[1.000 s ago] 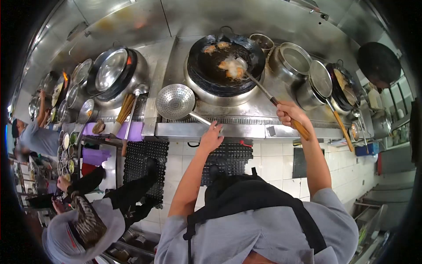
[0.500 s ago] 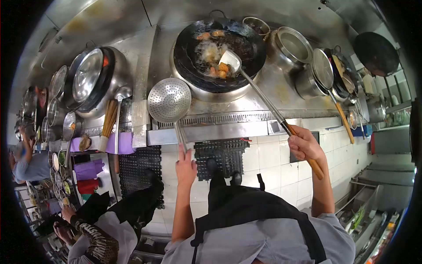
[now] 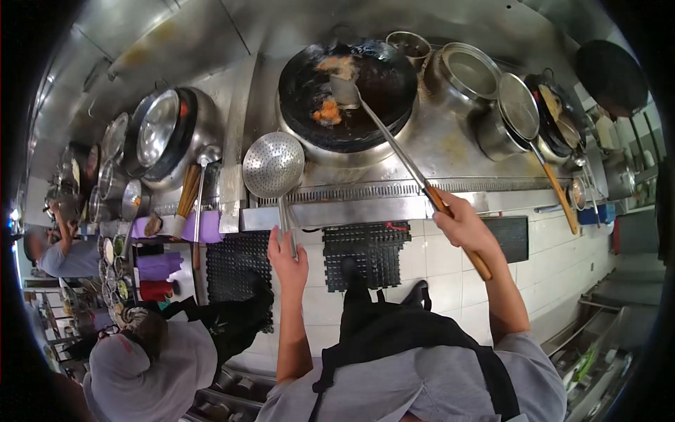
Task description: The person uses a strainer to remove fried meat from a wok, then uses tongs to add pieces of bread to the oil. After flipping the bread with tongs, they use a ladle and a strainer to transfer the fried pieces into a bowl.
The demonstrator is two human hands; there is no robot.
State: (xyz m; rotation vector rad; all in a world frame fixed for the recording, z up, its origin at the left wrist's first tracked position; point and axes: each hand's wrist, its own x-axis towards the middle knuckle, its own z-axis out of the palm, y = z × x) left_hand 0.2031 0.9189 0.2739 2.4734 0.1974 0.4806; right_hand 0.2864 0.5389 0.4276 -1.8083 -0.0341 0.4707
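Note:
My right hand (image 3: 460, 224) grips the wooden handle of a long metal wok spatula (image 3: 397, 144). The spatula's blade is in a black wok (image 3: 295, 116) at the top centre, between two clusters of orange-brown fried pieces (image 3: 328, 112). Dark oil shows around the food. Held by its handle in my left hand (image 3: 288, 260), a perforated skimmer (image 3: 273, 165) has its round bowl over the steel stove front, left of and below the wok. The skimmer's bowl looks bare.
Right of the wok stand a steel pot with a strainer (image 3: 471, 70) and a wooden-handled mesh strainer (image 3: 519, 109). Another wok station (image 3: 200, 133), a ladle (image 3: 204, 155) and bamboo sticks (image 3: 188, 191) are at left. A co-worker (image 3: 151, 366) bends close at lower left.
The spatula blade has moved left in the wok, with the food shifting too, and the bubbling has lessened. My right hand has moved left. The co-worker at lower left has leaned further into view.

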